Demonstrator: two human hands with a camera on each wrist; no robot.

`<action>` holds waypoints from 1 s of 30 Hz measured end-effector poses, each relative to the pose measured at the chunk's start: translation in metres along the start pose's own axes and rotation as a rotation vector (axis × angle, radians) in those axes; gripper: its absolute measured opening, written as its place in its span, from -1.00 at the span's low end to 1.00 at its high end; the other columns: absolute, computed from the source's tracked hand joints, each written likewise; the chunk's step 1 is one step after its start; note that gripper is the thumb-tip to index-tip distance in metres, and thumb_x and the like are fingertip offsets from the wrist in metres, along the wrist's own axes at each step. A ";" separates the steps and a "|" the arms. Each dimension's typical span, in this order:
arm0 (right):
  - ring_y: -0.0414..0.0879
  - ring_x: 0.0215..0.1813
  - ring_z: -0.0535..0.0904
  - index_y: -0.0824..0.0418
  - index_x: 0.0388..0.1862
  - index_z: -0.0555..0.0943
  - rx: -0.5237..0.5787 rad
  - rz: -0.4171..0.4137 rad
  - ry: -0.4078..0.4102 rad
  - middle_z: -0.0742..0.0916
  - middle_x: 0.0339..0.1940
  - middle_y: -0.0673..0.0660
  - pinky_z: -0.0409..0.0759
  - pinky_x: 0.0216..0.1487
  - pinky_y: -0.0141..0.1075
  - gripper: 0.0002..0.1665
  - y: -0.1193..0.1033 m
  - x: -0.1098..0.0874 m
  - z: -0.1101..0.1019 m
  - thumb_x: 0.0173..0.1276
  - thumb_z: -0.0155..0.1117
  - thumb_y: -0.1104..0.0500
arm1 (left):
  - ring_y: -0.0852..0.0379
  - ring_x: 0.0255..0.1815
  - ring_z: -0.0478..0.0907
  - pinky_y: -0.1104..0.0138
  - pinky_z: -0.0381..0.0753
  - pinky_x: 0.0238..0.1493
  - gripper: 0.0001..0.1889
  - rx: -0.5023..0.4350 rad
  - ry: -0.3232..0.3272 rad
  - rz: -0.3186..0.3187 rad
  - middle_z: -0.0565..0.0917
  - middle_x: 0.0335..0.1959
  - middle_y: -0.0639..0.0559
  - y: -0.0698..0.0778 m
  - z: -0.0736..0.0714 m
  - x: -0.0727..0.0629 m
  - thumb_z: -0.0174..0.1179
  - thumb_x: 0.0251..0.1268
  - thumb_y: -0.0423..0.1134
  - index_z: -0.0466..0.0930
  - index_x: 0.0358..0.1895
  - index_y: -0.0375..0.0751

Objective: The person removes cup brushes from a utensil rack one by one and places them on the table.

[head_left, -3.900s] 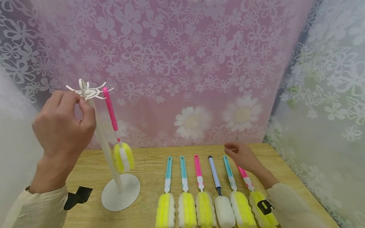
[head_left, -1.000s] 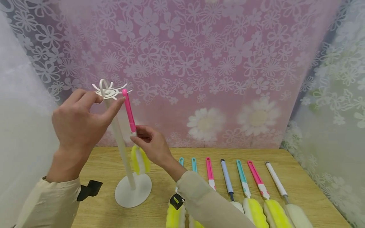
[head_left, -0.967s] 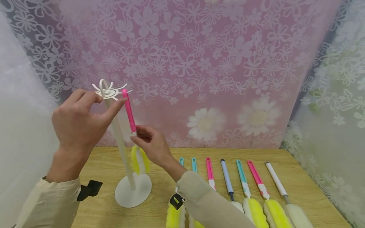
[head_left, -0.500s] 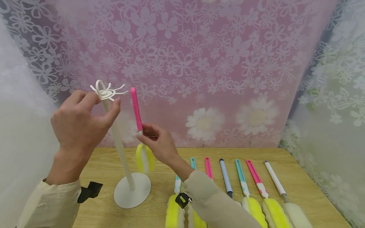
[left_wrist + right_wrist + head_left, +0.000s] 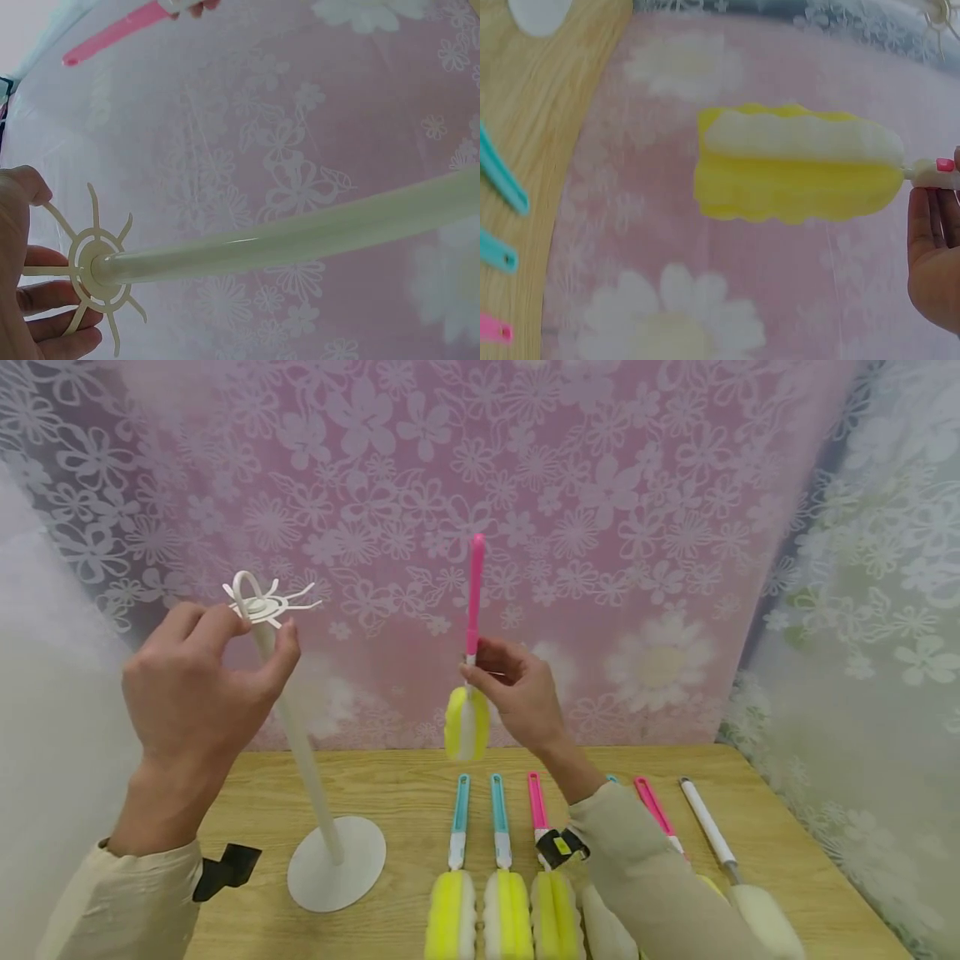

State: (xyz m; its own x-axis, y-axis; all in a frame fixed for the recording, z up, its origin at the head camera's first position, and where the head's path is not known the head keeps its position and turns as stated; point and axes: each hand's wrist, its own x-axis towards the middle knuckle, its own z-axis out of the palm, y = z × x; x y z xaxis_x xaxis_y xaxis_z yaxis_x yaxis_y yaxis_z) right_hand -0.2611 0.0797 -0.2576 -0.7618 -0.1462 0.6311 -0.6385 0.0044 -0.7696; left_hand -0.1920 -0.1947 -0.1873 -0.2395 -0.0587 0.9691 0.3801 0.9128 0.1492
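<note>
In the head view, my right hand [image 5: 517, 689] pinches a bottle brush [image 5: 475, 597] with a pink handle and a yellow-and-white sponge head, near the white neck below the handle. The brush is upright in the air, handle up, well above the table. The right wrist view shows its sponge head [image 5: 802, 169] beyond the fingers. My left hand [image 5: 198, 685] holds the hooked top of a white stand [image 5: 300, 760]. From the left wrist, the thumb is at one prong and the fingers lie among others on the hook ring [image 5: 101, 270]. No brush hangs on the visible prongs.
Several brushes lie in a row on the wooden table [image 5: 247, 810]: two teal-handled ones [image 5: 461, 810], pink-handled ones [image 5: 537, 802] and a white-handled one [image 5: 708, 822] at the right. My right forearm hides some. The stand's round base [image 5: 337, 881] is left of the row.
My right hand has come from over the row, gripped the pink-handled brush hanging on the stand, lifted it off its prong and carried it right. My left hand stays at the stand's top, thumb drawn back.
</note>
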 end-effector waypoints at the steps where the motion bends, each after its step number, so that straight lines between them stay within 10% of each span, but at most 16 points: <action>1: 0.01 -0.07 0.64 0.35 0.05 0.58 -0.023 -0.008 0.016 0.70 -0.12 0.25 0.59 0.00 -0.24 -0.63 0.000 0.000 -0.009 0.25 0.32 0.32 | -0.19 -0.52 0.48 -0.03 0.34 -0.56 -0.52 0.000 0.001 0.002 0.55 -0.51 -0.23 0.000 0.000 0.000 0.14 0.11 0.11 0.61 -0.44 -0.35; 17: -0.19 -0.06 0.63 0.28 0.12 0.57 -0.331 0.032 0.223 0.70 -0.05 0.18 0.54 -0.03 -0.47 -0.58 -0.003 -0.031 -0.150 0.26 0.31 0.27 | -0.18 -0.56 0.44 0.00 0.27 -0.59 -0.53 0.011 0.018 0.000 0.52 -0.52 -0.23 -0.001 0.002 -0.001 0.09 0.12 0.09 0.55 -0.48 -0.36; 30: -0.52 -0.22 0.53 0.29 0.21 0.50 -0.685 0.313 0.339 0.61 -0.26 -0.39 0.45 -0.24 -0.68 -0.40 0.004 -0.087 -0.258 0.26 0.33 0.02 | -0.20 -0.53 0.46 -0.03 0.26 -0.58 -0.49 0.022 0.019 -0.008 0.53 -0.50 -0.23 -0.002 0.002 -0.001 0.06 0.11 0.13 0.56 -0.45 -0.36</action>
State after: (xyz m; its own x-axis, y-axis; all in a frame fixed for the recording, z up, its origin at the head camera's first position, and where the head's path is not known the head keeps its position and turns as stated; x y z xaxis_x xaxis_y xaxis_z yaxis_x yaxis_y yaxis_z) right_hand -0.2261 0.3478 -0.2905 -0.8375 0.2677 0.4763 -0.2327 0.6139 -0.7543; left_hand -0.1942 -0.1954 -0.1888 -0.2253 -0.0737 0.9715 0.3581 0.9211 0.1529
